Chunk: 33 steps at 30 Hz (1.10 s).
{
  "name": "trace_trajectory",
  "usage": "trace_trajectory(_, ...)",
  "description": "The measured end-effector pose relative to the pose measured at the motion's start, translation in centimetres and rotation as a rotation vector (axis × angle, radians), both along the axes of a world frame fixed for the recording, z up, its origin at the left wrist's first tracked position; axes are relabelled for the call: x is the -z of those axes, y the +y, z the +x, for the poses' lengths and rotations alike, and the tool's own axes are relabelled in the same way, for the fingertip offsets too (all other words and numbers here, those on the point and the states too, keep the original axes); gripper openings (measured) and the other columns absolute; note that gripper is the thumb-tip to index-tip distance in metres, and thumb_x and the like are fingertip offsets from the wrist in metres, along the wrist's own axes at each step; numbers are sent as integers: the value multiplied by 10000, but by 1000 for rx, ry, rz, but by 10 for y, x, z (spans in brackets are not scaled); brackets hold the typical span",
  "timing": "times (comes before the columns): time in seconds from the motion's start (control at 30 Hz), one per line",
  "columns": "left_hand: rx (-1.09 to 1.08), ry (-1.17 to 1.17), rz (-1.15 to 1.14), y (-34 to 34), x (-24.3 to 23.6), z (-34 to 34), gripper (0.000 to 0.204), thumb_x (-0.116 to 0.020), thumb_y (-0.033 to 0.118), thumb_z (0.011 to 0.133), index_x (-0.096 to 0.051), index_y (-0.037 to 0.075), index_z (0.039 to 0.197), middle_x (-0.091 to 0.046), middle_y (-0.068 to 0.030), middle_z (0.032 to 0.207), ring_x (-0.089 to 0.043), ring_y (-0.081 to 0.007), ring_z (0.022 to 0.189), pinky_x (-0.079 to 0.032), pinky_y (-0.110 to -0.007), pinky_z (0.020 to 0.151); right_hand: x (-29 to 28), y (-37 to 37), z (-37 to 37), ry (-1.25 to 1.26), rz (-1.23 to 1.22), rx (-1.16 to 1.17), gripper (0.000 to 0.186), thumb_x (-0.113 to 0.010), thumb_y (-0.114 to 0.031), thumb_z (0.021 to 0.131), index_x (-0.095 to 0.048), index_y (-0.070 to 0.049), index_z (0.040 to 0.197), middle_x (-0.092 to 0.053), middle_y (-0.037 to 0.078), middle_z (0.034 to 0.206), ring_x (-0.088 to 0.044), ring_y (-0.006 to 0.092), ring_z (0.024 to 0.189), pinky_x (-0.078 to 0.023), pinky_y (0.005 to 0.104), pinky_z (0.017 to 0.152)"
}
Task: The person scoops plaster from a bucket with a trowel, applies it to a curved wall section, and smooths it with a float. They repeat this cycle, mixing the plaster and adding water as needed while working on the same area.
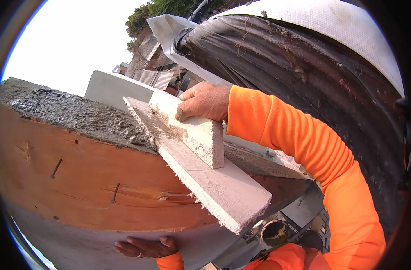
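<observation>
My right hand [203, 102] is closed round the upright grip of a pale float [228, 184], a flat rectangular slab with frayed edges. The float lies tilted across the top of a wall, with its far end against rough grey wet concrete [74, 110]. Below that runs an orange-brown wooden board [93, 166] along the wall's side, with two nails sticking out. My left hand [146, 247] rests against the pale surface under the board, fingers stretched out and holding nothing.
Dark sheeting [295, 67] with a white woven edge [331, 18] slopes up at the right, beside my right arm. Behind the float stands a smooth pale slab [117, 87]. Far below, at the lower right, are a bucket [274, 230] and a grey panel [303, 208].
</observation>
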<state>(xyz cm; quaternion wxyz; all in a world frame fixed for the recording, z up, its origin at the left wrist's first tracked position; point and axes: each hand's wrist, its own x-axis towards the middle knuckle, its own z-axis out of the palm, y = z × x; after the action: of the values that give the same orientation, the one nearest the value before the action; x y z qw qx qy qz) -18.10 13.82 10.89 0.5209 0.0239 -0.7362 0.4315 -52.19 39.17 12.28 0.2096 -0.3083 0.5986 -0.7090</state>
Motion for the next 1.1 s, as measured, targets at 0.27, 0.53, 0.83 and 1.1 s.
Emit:
trace_trajectory(0.27, -17, 19, 28, -13, -20, 19, 793, -234, 588, 1044, -271, 51, 1626, -255, -262, 1662, -211, -471, 1540, -182, -615, 1223, -129, -22, -1, 325, -44, 150, 388, -800, -316, 746, -788, -2, 973, -751, 141, 942, -706, 208, 765, -567, 333, 708)
trace_trajectory(0.53, -5, 12, 63, -20, -39, 36, 816, -237, 608, 1028, -244, 65, 1638, -238, -253, 1670, -184, -479, 1546, -176, -619, 1224, -238, -78, -28, 181, -322, -141, 462, -708, -163, 837, -606, 50, 1234, -684, 266, 1121, -764, 343, 892, -671, 468, 713)
trace_trajectory(0.83, -18, 20, 103, -21, -42, 44, 823, -255, 608, 1023, -240, 61, 1639, -232, -259, 1670, -167, -498, 1543, -152, -635, 1219, -352, -111, -62, 341, -480, -181, 271, -729, -58, 843, -623, 1, 1085, -705, 152, 976, -753, 244, 850, -659, 415, 796)
trace_trajectory(1.1, 6, -10, 47, -12, -32, 31, 809, -273, 585, 1032, -245, 44, 1633, -222, -272, 1668, -181, -499, 1538, -175, -640, 1212, -310, -71, -40, 234, -328, -104, 262, -734, -101, 882, -668, -28, 1126, -730, 170, 1074, -761, 221, 939, -642, 368, 803)
